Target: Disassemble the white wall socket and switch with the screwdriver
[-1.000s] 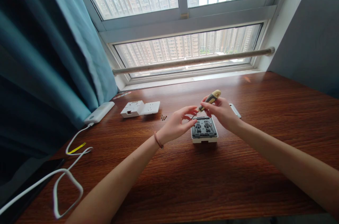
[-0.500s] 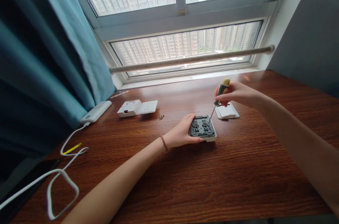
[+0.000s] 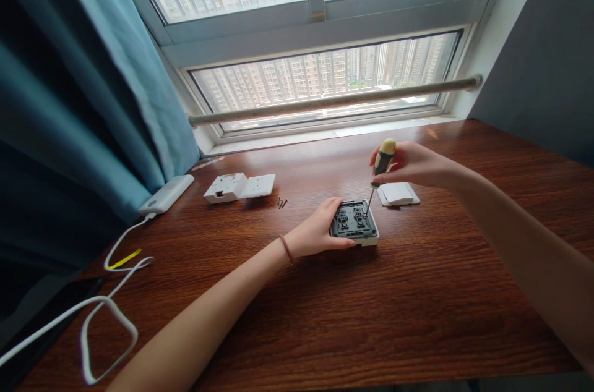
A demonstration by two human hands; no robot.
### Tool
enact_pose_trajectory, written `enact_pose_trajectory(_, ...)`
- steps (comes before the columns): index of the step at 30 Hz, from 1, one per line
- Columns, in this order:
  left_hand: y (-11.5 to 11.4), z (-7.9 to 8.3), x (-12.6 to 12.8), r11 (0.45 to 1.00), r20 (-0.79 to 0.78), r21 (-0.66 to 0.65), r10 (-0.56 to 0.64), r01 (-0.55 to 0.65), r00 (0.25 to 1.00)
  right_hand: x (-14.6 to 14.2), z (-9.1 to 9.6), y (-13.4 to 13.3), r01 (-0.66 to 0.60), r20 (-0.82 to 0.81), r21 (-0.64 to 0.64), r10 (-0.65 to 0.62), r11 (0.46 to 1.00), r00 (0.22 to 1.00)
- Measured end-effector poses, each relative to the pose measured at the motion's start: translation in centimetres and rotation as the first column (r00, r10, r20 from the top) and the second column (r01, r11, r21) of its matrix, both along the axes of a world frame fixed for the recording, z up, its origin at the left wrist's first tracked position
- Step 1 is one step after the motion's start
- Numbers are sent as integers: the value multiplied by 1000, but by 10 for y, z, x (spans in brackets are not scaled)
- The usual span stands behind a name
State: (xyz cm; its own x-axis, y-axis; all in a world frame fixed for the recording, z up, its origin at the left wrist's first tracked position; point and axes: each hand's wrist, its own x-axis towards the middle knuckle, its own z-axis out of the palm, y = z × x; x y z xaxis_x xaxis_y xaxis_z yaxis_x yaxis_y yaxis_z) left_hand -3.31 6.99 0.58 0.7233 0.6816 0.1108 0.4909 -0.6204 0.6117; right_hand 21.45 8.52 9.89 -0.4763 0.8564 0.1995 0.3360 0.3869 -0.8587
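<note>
A grey-faced switch module in a white box (image 3: 355,223) lies on the wooden desk (image 3: 371,318). My left hand (image 3: 320,232) grips its left side, fingers wrapped over the near and far edges. My right hand (image 3: 411,163) is closed round the yellow-and-black handle of a screwdriver (image 3: 378,175). The screwdriver stands nearly upright, its tip resting on the right part of the module's grey face. A white cover plate (image 3: 398,193) lies just behind the module, below my right hand.
Another white socket box with its plate (image 3: 239,186) and loose screws (image 3: 281,202) lie at the back left. A white power bank (image 3: 167,193) with a white cable (image 3: 109,311) sits by the blue curtain (image 3: 83,89). A dark phone (image 3: 51,318) lies at the left edge.
One second ago both hands were together at the screwdriver above the module. Since then my left hand dropped onto the module's side and my right hand set the tip down on it.
</note>
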Motion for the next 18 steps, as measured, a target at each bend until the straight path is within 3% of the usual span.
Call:
enact_pose_trajectory(4, 0, 3, 1, 1000, 20, 1, -10, 10, 1000, -6, 2, -9, -15, -35, 148, 20, 989, 999)
enact_pose_trajectory(9, -1, 6, 2, 1000, 32, -2, -6, 6, 999, -10, 7, -18, -68, 115, 332, 31, 941, 993)
enact_pose_trajectory(13, -1, 5, 2, 1000, 36, 2, -17, 17, 999, -4, 14, -21, -124, 142, 289, 86, 949, 986)
enact_pose_trajectory(18, -1, 4, 2, 1000, 33, 2, -5, 5, 999, 5, 22, -20, -31, 61, 259, 16, 965, 998)
